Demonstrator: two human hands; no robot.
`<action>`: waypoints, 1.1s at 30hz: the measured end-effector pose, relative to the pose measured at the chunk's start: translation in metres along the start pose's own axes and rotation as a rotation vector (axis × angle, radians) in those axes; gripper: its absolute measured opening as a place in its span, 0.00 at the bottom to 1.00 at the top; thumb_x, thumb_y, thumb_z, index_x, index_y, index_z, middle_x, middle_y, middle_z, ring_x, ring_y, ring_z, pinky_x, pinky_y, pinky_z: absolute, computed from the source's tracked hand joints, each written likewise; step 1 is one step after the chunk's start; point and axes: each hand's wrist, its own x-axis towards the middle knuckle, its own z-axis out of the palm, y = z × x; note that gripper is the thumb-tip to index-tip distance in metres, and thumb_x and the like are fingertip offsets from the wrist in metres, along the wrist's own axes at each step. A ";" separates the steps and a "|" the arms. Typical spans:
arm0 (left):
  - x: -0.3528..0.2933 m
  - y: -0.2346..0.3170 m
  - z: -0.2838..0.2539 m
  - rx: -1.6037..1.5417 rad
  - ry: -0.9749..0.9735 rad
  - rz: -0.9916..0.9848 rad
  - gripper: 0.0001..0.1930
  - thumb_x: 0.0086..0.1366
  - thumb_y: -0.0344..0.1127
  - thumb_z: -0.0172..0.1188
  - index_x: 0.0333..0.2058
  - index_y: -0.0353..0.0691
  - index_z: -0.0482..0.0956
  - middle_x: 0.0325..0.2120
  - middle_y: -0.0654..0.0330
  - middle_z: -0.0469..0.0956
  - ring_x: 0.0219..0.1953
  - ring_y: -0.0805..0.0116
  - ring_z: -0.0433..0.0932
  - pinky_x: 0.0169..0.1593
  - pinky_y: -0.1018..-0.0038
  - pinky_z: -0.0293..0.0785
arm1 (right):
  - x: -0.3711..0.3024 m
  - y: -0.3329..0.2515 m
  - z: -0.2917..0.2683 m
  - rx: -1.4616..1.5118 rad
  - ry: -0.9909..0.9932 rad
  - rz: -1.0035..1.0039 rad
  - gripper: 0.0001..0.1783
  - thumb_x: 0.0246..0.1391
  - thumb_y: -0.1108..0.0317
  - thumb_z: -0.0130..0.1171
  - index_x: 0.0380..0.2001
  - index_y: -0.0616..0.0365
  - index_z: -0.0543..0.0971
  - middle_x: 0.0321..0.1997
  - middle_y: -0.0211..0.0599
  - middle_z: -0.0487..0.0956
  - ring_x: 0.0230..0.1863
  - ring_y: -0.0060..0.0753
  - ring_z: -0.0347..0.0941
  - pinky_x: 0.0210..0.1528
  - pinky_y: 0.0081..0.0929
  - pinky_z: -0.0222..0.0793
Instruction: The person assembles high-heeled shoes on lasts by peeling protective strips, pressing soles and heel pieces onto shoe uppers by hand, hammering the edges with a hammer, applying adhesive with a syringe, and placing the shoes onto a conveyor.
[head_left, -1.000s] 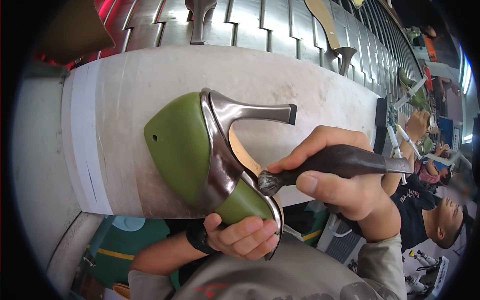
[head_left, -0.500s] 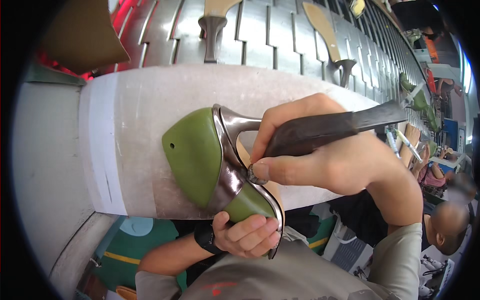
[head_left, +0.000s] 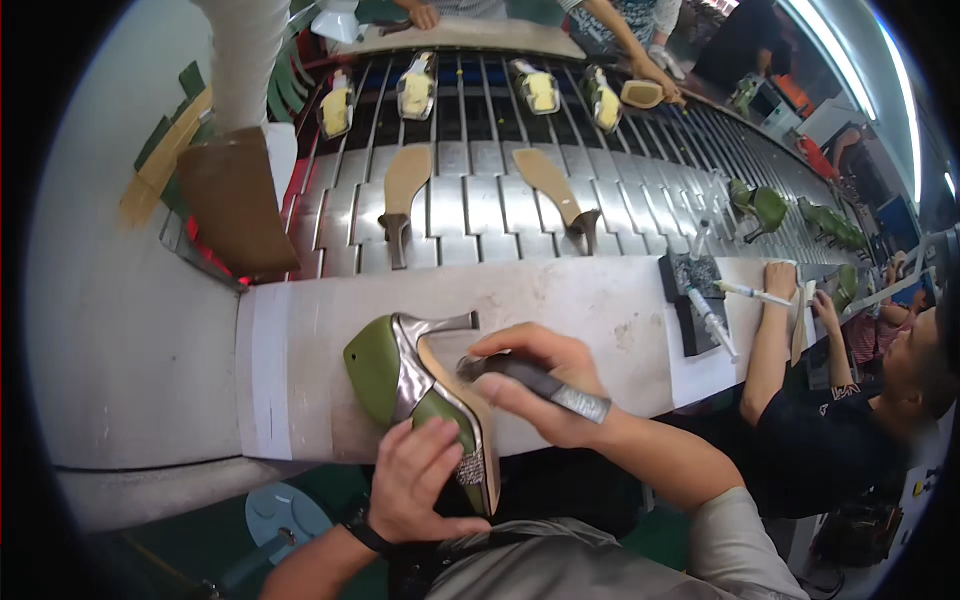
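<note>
A high-heeled shoe on a green last (head_left: pixel 369 372) lies on its side on the pale bench top, its dark metallic heel (head_left: pixel 440 325) pointing right and its tan sole facing my right hand. My left hand (head_left: pixel 412 475) is wrapped over the toe end, beside a glittery patch, and holds the shoe. In my right hand (head_left: pixel 550 385) is a dark hand tool (head_left: pixel 535 380) with a speckled grey end toward the wrist. The tool's other tip is close to the sole edge; blur hides whether it touches.
Behind the bench (head_left: pixel 600 330) runs a slatted metal conveyor (head_left: pixel 480 200) carrying two tan heeled soles (head_left: pixel 408 175) and several shoes. A black block (head_left: pixel 690 290) with syringes stands to the right, near a co-worker (head_left: pixel 830 420). A brown flap (head_left: pixel 235 205) hangs at the left.
The view has shifted, showing more of the conveyor. My right hand has drawn back from the shoe's strap, its tool turned down toward the wrist. My left fingers have shifted on the toe.
</note>
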 end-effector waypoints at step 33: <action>0.093 -0.098 -0.006 -0.111 0.185 -0.480 0.14 0.66 0.30 0.63 0.49 0.37 0.86 0.44 0.51 0.84 0.47 0.50 0.80 0.53 0.61 0.74 | 0.052 -0.014 0.004 0.118 0.079 0.214 0.11 0.68 0.68 0.55 0.33 0.65 0.76 0.35 0.53 0.86 0.19 0.25 0.76 0.20 0.20 0.72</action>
